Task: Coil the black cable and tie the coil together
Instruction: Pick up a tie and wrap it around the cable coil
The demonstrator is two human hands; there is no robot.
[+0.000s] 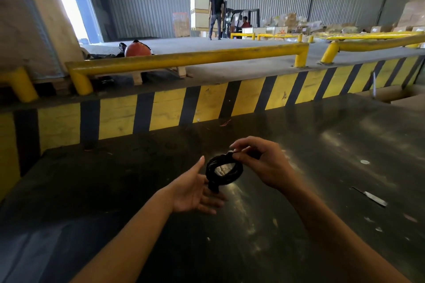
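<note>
Head cam looks down at a dark, shiny table with both hands held just above it. The black cable is already wound into a small tight coil, hanging between the hands over the table, not resting on it as far as I can tell. The right hand has its fingers pinched on the top of the coil, probably to keep the loops from springing apart. The left hand is open and flat, palm up, just under the coil's lower end, where a short stub of cable sticks down. Looks like it's there to catch that loose end for wrapping. I'd say coiling is done and the tie is in progress.
</note>
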